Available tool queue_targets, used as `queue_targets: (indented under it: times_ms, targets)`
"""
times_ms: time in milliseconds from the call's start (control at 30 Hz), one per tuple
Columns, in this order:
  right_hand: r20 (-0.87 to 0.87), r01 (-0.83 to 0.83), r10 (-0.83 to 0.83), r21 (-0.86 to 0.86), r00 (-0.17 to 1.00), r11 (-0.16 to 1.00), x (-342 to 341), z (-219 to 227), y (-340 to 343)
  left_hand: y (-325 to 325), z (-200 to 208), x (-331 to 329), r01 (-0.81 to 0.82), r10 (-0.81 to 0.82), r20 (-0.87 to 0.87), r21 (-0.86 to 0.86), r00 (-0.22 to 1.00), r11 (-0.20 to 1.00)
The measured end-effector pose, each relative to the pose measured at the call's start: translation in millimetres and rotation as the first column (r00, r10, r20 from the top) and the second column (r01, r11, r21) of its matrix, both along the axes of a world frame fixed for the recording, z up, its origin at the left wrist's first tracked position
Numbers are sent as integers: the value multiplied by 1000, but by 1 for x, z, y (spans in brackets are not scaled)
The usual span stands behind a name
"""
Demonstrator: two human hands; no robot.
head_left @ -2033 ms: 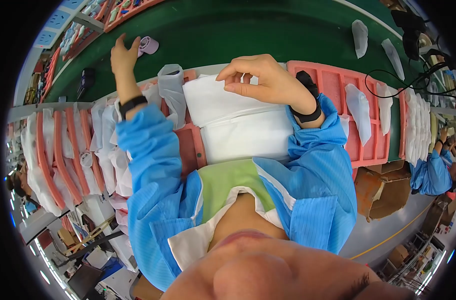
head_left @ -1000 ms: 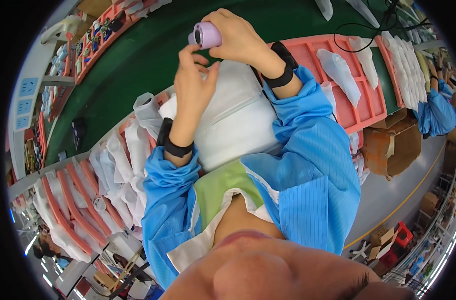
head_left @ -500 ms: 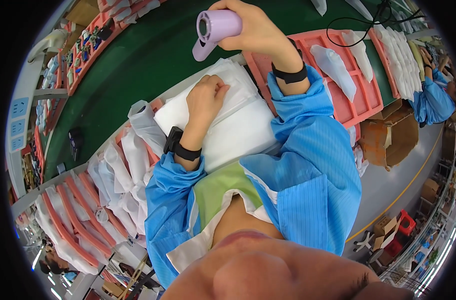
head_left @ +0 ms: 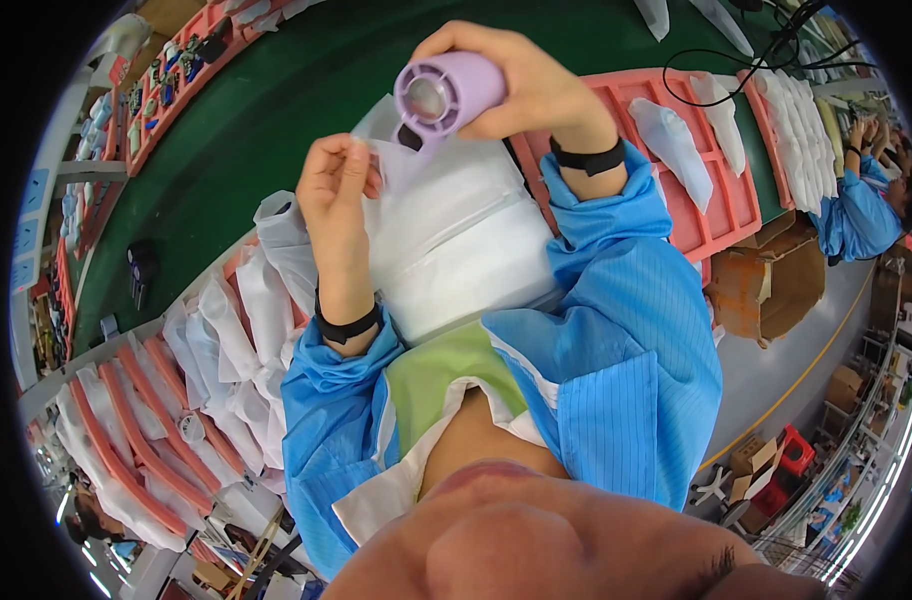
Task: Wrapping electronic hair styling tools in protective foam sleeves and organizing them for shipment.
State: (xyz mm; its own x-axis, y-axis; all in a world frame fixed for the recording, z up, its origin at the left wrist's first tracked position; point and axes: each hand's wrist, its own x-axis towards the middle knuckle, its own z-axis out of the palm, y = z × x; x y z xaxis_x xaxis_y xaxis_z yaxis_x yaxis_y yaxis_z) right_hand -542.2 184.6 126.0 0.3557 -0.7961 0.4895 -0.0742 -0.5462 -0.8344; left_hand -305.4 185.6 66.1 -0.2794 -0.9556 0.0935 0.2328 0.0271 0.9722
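Right hand [head_left: 521, 85] is curled snugly around the barrel of a lilac hair dryer [head_left: 476, 88], while by the left hand [head_left: 338, 195], with thumb and fingers pinched nearly together, the edge of a thin bag [head_left: 380, 122] is gripped. Beyond them the green counter [head_left: 246, 130] is stretched out. A pink tray [head_left: 721, 210] is set to the right, and a white stack [head_left: 466, 275] is placed in front of the body; the hair dryer is held up over its far end. The step in hand is judged to be fitting the bag to the hair dryer. The bag's mouth is best spread wide before anything is pushed, and its thin edge should be pulled gently lest it be torn. The handle [head_left: 416, 160] is slanted down beside the bag; whether it is inside cannot be told.
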Motion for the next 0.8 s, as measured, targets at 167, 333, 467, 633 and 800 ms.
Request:
queue_targets:
  times_ms: [167,333,467,633,800]
  targets:
    - [-196,52,-98,-228,976,972,41,-32,-13,4,20,7,-126,149,-343,90,927,988]
    - [-290,180,-276,-316,916,931,75,-45,0,2,24,18,-122,156,-515,100,843,987]
    - [-306,185,-277,-298,911,937,79,-45,5,28,15,-1,-384,469,53,-497,882,778]
    - [-253,304,-429,-413,867,859,69,-43,0,32,24,-1,-9,550,391,-809,738,587]
    - [-151,427,-516,-396,843,813,70,-45,-3,32,27,-12,-33,573,385,-810,723,586]
